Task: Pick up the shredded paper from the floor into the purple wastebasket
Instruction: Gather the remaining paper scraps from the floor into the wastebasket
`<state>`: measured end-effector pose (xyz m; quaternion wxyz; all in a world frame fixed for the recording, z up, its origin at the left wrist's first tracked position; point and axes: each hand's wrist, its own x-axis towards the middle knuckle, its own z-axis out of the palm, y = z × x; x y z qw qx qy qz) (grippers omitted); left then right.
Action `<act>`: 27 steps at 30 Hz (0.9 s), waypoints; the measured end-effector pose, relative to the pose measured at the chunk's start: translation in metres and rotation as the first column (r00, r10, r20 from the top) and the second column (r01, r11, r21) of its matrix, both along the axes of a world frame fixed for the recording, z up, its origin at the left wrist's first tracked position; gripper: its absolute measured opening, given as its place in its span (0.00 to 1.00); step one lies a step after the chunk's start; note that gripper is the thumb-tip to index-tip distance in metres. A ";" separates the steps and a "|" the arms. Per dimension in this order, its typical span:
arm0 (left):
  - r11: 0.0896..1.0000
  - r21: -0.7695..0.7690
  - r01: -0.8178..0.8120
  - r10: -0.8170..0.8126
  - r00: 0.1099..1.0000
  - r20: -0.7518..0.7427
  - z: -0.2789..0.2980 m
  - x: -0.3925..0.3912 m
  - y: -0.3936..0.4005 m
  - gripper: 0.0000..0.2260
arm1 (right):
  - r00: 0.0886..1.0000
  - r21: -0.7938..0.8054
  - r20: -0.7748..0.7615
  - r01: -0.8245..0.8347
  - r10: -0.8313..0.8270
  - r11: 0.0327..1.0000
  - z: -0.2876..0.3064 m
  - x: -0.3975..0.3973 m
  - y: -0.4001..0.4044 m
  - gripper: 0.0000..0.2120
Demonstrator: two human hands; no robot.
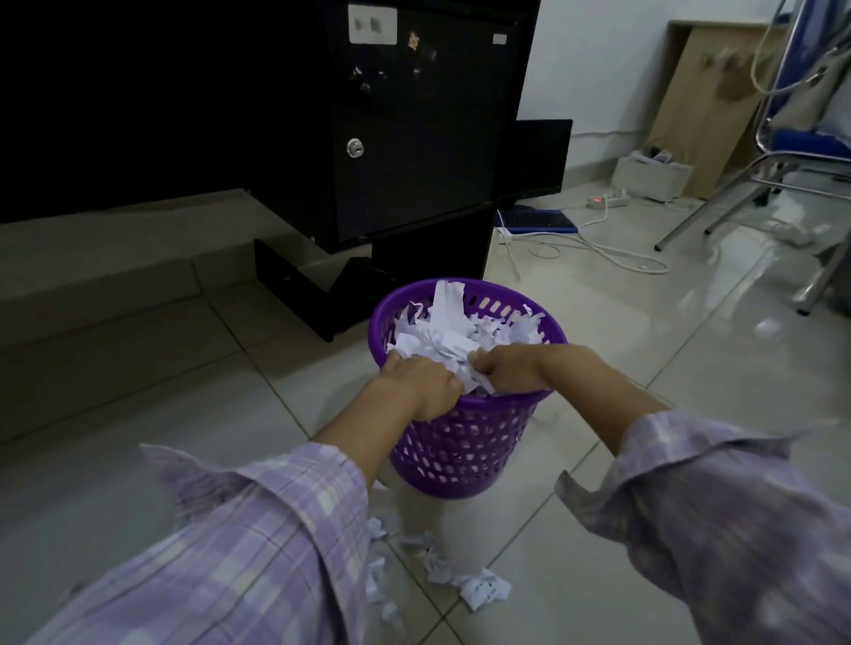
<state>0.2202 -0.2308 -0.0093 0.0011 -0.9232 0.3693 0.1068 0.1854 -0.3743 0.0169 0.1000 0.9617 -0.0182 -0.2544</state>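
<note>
Your purple wastebasket (462, 437) stands upright on the tiled floor (610, 342), mouth up. Your left hand (423, 384) and right hand (510, 368) each grip, apparently, shredded paper (442, 333) inside; more scraps (449, 575) lie nearer you.
</note>
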 end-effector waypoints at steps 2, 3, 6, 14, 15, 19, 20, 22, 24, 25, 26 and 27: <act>1.000 0.013 0.006 -0.006 1.000 0.000 0.001 -0.001 0.000 0.21 | 0.998 -0.019 -0.061 0.023 -0.024 1.000 0.001 0.002 0.001 0.24; 1.000 0.019 0.009 -0.009 1.000 0.002 0.002 -0.001 0.000 0.20 | 0.995 -0.020 -0.082 0.053 -0.054 0.998 -0.001 0.004 0.002 0.25; 0.999 0.039 0.018 -0.020 0.999 0.027 0.002 -0.003 -0.001 0.19 | 0.991 -0.034 -0.104 0.084 -0.087 0.996 -0.007 0.014 0.005 0.26; 1.000 -0.013 0.025 -0.024 0.999 0.038 -0.004 -0.002 -0.002 0.18 | 0.978 -0.026 -0.099 0.183 -0.185 0.983 -0.052 0.039 -0.009 0.25; 1.000 -0.009 0.024 -0.024 0.999 0.032 -0.004 -0.002 -0.001 0.18 | 0.979 0.001 -0.081 0.188 -0.188 0.982 -0.052 0.039 -0.008 0.24; 1.000 -0.011 0.016 -0.016 0.999 0.042 -0.007 -0.001 -0.001 0.18 | 0.986 0.041 0.083 0.139 -0.142 0.989 -0.038 0.026 -0.004 0.18; 1.000 -0.026 0.016 -0.014 0.999 0.052 -0.007 0.000 -0.001 0.18 | 0.977 0.032 0.175 0.117 -0.120 0.993 -0.034 0.023 -0.005 0.18; 0.999 -0.053 -0.002 0.005 0.999 0.054 -0.008 0.000 0.000 0.18 | 0.935 0.042 0.335 0.106 -0.114 0.993 -0.031 0.015 -0.006 0.19; 0.998 -0.068 -0.014 0.018 0.998 0.063 -0.009 -0.001 0.001 0.19 | 0.887 0.129 0.432 0.119 -0.164 0.985 -0.032 0.010 -0.008 0.20; 0.997 -0.071 -0.014 0.019 0.997 0.068 -0.009 -0.002 0.002 0.20 | 0.876 0.197 0.434 0.133 -0.208 0.971 -0.031 0.007 -0.008 0.20; 0.997 -0.078 -0.009 0.015 0.997 0.076 -0.010 -0.002 0.003 0.20 | 0.876 0.264 0.409 0.155 -0.256 0.952 -0.027 0.005 -0.007 0.21; 0.996 -0.088 -0.002 0.010 0.996 0.084 -0.010 -0.002 0.003 0.19 | 0.883 0.318 0.364 0.183 -0.298 0.930 -0.022 0.003 -0.006 0.22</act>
